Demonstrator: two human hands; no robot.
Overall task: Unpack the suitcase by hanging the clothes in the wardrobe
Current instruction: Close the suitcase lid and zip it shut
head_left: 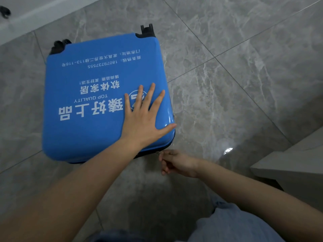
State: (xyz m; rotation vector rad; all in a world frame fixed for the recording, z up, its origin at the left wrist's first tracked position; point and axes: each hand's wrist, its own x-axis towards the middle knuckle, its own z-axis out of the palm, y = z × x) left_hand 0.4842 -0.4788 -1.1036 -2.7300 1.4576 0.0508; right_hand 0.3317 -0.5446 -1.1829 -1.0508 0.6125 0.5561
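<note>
Two bare hands at work, apart. Left hand (142, 117) lies flat, fingers straight and spread, pressing the lid of the glossy blue hard-shell suitcase (97, 105) — closed, lying flat on the grey marble-pattern tiled floor (236, 75). Right hand (176, 162) at the case's near corner, fingers curled, pinching the small metal zipper pull (158, 152). Black wheels (146, 30) at the far end.

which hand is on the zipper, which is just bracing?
The right hand pinches the zipper pull at the blue suitcase near corner. The left hand lies flat, fingers spread, on the lid.
</note>
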